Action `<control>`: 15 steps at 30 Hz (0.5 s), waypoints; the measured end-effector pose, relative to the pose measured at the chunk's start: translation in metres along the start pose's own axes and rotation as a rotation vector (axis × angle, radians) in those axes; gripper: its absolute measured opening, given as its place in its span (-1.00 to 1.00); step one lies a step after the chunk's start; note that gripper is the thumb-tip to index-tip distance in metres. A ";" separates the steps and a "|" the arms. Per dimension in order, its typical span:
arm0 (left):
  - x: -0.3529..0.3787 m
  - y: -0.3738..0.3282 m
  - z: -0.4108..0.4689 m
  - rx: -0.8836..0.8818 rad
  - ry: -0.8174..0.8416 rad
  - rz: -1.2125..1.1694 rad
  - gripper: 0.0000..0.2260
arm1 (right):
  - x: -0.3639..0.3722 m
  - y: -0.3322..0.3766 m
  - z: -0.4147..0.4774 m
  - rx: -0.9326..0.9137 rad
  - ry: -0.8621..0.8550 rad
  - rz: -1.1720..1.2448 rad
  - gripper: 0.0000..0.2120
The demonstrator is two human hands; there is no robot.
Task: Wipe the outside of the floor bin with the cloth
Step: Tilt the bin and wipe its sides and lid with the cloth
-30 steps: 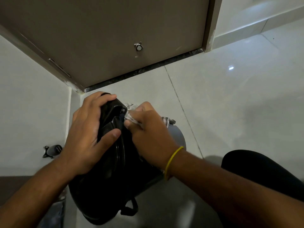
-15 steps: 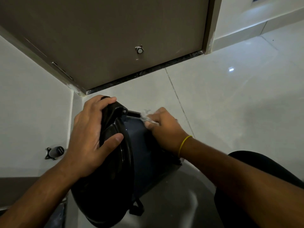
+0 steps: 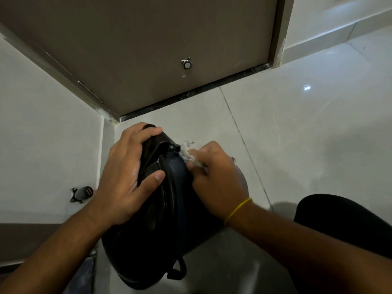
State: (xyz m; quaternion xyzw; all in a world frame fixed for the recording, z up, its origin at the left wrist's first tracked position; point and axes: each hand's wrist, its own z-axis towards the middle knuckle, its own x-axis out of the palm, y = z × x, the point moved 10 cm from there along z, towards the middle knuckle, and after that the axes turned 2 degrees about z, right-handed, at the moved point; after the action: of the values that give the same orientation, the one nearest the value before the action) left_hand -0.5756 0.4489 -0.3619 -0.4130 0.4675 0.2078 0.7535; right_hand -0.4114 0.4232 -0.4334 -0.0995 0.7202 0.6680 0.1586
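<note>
A dark floor bin with a black lid stands on the pale tiled floor, tipped toward me, its black pedal sticking out at the bottom. My left hand grips the lid's hinge end, fingers over the top and thumb on the lid face. My right hand presses a bunched white cloth against the bin's upper side, just right of the hinge. Most of the cloth is hidden under my fingers. A yellow band circles my right wrist.
A brown door with a metal stopper is shut straight ahead. A white wall on the left carries a black door stop. My dark-clothed knee is at the lower right. Glossy floor tiles spread to the right.
My right hand has slid the cloth back along the bin's side toward the hinge, after having moved away from it. My left hand has kept its grip on the lid.
</note>
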 end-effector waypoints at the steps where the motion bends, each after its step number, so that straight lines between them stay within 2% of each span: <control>1: 0.001 -0.003 0.000 0.010 0.006 0.002 -0.34 | -0.001 0.015 -0.009 -0.084 -0.057 0.029 -0.85; 4: 0.002 -0.005 -0.001 0.006 0.012 -0.014 -0.34 | -0.003 0.035 -0.026 -0.167 -0.118 0.155 -0.78; 8: 0.001 -0.007 -0.013 0.037 0.025 -0.036 -0.41 | -0.007 0.036 -0.037 -0.185 -0.038 0.264 -0.77; 11: -0.001 0.000 -0.023 0.029 0.030 -0.064 -0.44 | -0.005 0.051 -0.055 -0.370 0.016 0.234 -0.84; 13: -0.006 0.015 -0.028 -0.023 0.012 -0.126 -0.45 | 0.006 0.060 -0.071 -0.500 0.082 0.132 -0.91; 14: -0.009 0.023 -0.032 -0.048 0.001 -0.157 -0.44 | 0.013 0.061 -0.077 -0.523 0.114 0.073 -0.95; 15: -0.012 0.031 -0.035 -0.062 -0.010 -0.177 -0.43 | 0.018 0.058 -0.078 -0.514 0.135 0.034 -0.88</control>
State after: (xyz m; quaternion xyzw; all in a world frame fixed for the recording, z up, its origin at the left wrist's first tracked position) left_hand -0.6211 0.4388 -0.3724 -0.4749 0.4188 0.1568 0.7579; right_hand -0.4561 0.3520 -0.3810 -0.1689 0.5375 0.8233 0.0686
